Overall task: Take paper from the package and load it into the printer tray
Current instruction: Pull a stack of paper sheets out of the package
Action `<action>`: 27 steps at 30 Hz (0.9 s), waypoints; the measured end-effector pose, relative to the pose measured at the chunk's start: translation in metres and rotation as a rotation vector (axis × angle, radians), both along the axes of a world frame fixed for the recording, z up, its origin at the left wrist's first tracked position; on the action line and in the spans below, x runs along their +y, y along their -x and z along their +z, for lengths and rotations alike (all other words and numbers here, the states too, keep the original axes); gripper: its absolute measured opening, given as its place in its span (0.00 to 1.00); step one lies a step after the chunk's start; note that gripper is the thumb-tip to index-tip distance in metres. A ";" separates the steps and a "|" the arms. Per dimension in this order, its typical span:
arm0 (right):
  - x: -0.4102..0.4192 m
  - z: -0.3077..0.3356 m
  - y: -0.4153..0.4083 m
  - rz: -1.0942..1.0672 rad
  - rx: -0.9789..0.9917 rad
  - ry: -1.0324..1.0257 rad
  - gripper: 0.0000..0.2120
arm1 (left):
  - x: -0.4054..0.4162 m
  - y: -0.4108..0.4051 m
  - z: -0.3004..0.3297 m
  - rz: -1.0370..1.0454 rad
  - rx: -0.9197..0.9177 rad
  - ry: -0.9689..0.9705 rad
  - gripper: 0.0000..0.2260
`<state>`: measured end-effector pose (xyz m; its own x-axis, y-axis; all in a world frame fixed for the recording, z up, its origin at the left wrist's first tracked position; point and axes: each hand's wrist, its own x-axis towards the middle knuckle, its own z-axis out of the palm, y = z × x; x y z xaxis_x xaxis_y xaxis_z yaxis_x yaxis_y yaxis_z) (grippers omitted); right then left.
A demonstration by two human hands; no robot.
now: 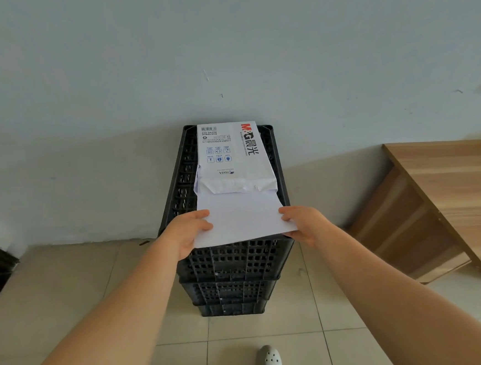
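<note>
Pale wall, beige tiles: on the stacked black lattice crates (231,265) lies the torn white package (233,157). Your left hand (187,234) and right hand (304,224) pinch the smooth paper (242,218) protruding from its mouth.

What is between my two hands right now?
In the head view, the white paper spans from left hand to right hand, half out of its package.

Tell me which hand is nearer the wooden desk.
Right. The right hand grips the paper's edge on the wooden desk side; the left hand grips the far edge.
</note>
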<state>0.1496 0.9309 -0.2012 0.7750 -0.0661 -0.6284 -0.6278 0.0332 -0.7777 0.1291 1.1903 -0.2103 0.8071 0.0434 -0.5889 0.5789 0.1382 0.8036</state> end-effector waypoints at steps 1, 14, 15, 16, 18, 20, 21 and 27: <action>0.000 0.002 0.005 -0.008 -0.001 -0.054 0.14 | 0.001 0.004 0.002 -0.009 -0.014 -0.003 0.21; -0.012 0.050 0.061 0.189 -0.024 0.000 0.10 | -0.009 0.077 0.060 0.040 -0.088 -0.155 0.17; -0.013 0.052 0.065 0.205 -0.054 0.019 0.09 | -0.011 0.084 0.066 0.041 -0.092 -0.173 0.17; -0.015 0.052 0.069 0.228 -0.087 0.035 0.08 | -0.014 0.092 0.072 0.043 -0.096 -0.191 0.17; -0.020 0.053 0.078 0.263 -0.158 0.043 0.04 | -0.019 0.107 0.081 0.057 -0.114 -0.220 0.17; -0.025 0.055 0.087 0.291 -0.188 0.043 0.06 | -0.024 0.120 0.088 0.070 -0.148 -0.260 0.19; -0.027 0.057 0.092 0.318 -0.206 0.056 0.08 | -0.026 0.127 0.092 0.078 -0.169 -0.284 0.20; -0.038 0.086 0.111 0.305 -0.411 0.096 0.16 | -0.043 0.148 0.119 0.134 -0.356 -0.324 0.23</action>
<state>0.0387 0.8933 -0.1152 0.9495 0.1589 -0.2705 -0.2400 -0.1874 -0.9525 -0.0185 1.1470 -0.0914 0.9305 0.2955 -0.2165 0.2548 -0.0974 0.9621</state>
